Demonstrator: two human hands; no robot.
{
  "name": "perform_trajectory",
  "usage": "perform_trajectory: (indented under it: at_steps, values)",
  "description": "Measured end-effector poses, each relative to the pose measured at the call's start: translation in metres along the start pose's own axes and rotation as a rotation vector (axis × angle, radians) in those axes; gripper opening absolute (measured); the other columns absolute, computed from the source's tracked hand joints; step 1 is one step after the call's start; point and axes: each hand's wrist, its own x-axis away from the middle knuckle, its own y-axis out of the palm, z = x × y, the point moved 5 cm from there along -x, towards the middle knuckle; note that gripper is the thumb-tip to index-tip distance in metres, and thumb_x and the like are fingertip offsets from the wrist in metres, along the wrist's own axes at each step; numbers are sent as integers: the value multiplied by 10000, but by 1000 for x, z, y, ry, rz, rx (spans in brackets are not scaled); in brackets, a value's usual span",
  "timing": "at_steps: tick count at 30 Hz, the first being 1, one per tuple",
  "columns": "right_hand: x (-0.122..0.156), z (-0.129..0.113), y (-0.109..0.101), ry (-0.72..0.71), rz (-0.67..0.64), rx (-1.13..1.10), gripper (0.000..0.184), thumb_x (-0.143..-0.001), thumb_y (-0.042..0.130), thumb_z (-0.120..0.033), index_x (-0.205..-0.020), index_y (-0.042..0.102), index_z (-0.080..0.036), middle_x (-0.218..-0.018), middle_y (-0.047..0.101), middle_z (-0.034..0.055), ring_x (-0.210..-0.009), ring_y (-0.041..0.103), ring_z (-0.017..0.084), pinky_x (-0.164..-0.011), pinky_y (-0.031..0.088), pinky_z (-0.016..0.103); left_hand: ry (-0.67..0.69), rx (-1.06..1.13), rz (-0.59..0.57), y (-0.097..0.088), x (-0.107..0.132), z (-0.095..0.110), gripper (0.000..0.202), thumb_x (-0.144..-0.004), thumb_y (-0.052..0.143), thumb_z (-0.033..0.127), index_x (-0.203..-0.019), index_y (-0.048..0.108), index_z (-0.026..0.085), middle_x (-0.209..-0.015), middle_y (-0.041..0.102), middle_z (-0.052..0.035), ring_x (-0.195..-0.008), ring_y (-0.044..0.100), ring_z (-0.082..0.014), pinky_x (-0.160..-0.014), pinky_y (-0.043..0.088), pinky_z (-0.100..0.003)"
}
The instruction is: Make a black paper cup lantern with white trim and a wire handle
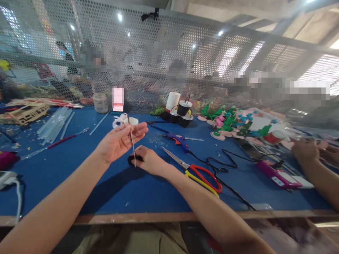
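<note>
My left hand (116,143) is raised over the blue table, its thumb and forefinger pinching a thin strand (133,148), dark at the top and pale lower down. The other fingers of that hand stretch out to the right. The strand's pale end hangs in front of my right hand (149,160). Low over the tabletop, the right hand's curled fingers hold a dark, soft-looking bundle (131,161), possibly black yarn. Its exact shape is partly hidden by the fingers. Behind the left hand lies a coil of white ribbon (119,120).
Scissors (193,169) with red and yellow handles lie right of my hands, near a blue glue gun (177,138) and its black cable. Small black buckets (184,107) stand behind. Glue sticks (57,123) lie left. A co-worker's hand (305,151) is beside a purple power strip (277,175).
</note>
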Motion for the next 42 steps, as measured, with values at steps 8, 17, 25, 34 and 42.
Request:
perform_trajectory:
  at_steps: [8, 17, 25, 34, 42]
  values:
    - [5, 12, -39, 190, 57, -314, 149, -725, 557, -308, -758, 593, -167, -594, 613, -7, -523, 530, 102, -510, 415, 225, 239, 134, 345, -42, -6, 49, 322, -847, 371, 128, -594, 568, 146, -793, 650, -43, -563, 564, -72, -443, 459, -145]
    - [2, 44, -66, 364, 487, -569, 295, -729, 472, -476, -678, 457, -186, -465, 391, -77, -364, 334, 48, -348, 280, 177, 189, 101, 396, -51, -10, 45, 326, -834, 383, 89, -550, 541, 125, -609, 589, -15, -393, 431, -23, -359, 373, -117]
    - [8, 61, -91, 388, 711, -452, 191, -653, 559, -346, -641, 472, -177, -469, 393, -76, -399, 325, 59, -374, 240, 193, 297, 10, 640, -77, -7, 59, 323, -814, 396, 57, -523, 519, 125, -508, 531, 17, -336, 387, -21, -307, 301, -124]
    - [3, 62, -90, 338, 586, -261, 183, -630, 544, -178, -798, 616, -158, -608, 558, -12, -557, 483, 116, -558, 378, 255, 231, -269, 516, -64, -6, 52, 162, -676, 526, 55, -524, 548, 109, -548, 531, 5, -383, 367, -24, -338, 244, -136]
    - [1, 12, -47, 172, 180, -540, 284, -731, 507, -401, -837, 615, -161, -690, 584, 9, -556, 520, 95, -470, 406, 214, -254, -622, -35, -8, 3, -26, 223, -604, 647, 285, -551, 497, 128, -475, 395, 67, -431, 305, -39, -423, 223, -184]
